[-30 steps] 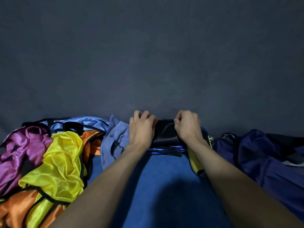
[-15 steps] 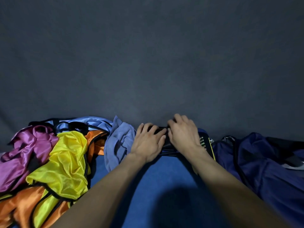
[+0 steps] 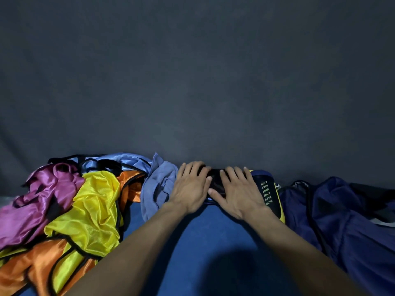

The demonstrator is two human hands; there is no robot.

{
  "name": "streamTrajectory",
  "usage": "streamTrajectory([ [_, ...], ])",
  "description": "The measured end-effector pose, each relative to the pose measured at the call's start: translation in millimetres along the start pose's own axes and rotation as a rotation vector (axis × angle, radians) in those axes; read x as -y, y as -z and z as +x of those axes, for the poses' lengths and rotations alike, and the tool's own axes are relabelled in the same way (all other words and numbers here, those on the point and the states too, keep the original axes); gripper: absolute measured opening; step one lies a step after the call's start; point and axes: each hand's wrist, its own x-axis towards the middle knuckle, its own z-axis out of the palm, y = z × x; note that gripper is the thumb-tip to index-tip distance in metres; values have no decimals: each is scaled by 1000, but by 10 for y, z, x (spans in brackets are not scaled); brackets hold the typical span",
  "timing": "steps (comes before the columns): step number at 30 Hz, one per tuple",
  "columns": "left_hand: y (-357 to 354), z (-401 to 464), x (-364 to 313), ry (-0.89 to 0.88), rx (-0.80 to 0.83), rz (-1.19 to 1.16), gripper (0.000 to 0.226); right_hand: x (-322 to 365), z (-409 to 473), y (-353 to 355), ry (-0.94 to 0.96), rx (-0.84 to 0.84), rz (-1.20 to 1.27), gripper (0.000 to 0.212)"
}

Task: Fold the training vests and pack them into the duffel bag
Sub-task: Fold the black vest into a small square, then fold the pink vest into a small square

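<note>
Hands are laid flat, fingers straight: the left hand (image 3: 190, 186) and right hand (image 3: 239, 193) are pressed side by side on a folded dark vest (image 3: 215, 182) at the centre. Unfolded vests (image 3: 85, 208) are heaped left; the duffel bag (image 3: 342, 221) is right.

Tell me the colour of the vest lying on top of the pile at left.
Yellow vest, with black trim; head view.

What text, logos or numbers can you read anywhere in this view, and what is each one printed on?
One marking only: a row of pale green characters on the black-and-yellow panel beside the right hand; blurred and skewed, not readable.
Nothing legible shows on the yellow mesh vest, purple satin vest, orange vest, light blue vest or navy duffel bag.
</note>
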Motion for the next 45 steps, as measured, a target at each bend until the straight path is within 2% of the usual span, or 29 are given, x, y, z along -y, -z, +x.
streamTrajectory([
  [4, 102, -144, 66, -29, 117, 27, 81, -26, 33, 86, -7, 93, 65, 117],
  [7, 321, -220, -4, -63, 58, -31, 74, -83, 26, 250, -17, 172, 18, 121],
  [10, 628, -462, 40, -68, -40, -95, 54, -3, -4, 423, -79, 192, 79, 92],
  [13, 947, -750, 198, -54, -129, -99, 44, 172, -25, 638, -105, 110, 221, 79],
  [17, 1283, -1394, 444, 3, -309, -125, 38, 608, -96, 914, 50, -75, 388, 56],
  [20, 1494, -1930, 700, 160, -441, -46, 40, 1061, -197, 997, 179, -81, 484, 40],
  [23, 1725, -2190, 1023, 442, -589, 78, 47, 1510, -332, 1019, 260, -79, 548, 40],
  [25, 1771, -2284, 1263, 621, -545, 143, 55, 1821, -454, 1009, 372, -76, 599, 47],
  [27, 1720, -2345, 1449, 733, -363, 182, 65, 2123, -557, 955, 503, -59, 570, 58],
  [30, 1593, -2352, 1582, 796, -205, 202, 51, 2497, -634, 815, 588, 40, 418, 67],
  [32, 1591, -2334, 1612, 737, -270, 184, 34, 2654, -668, 741, 581, 127, 378, 66],
  [34, 1664, -2336, 1569, 648, -470, 42, 16, 2707, -663, 634, 543, 217, 362, 62],
  [36, 1796, -2326, 1452, 594, -651, -176, 16, 2711, -670, 541, 488, 276, 373, 61],
  [38, 1980, -2295, 1265, 519, -746, -334, 15, 2724, -686, 493, 447, 307, 404, 60],
  [40, 2146, -2252, 1027, 406, -766, -428, 10, 2726, -687, 485, 414, 320, 418, 59],
  [42, 2257, -2220, 732, 272, -707, -562, 8, 2754, -676, 509, 403, 270, 414, 55],
  [44, 2256, -2203, 411, 141, -582, -706, 12, 2767, -674, 554, 409, 247, 610, 51],
  [45, 2209, -2199, 286, 92, -530, -736, 12, 2743, -696, 549, 408, 251, 818, 48],
])
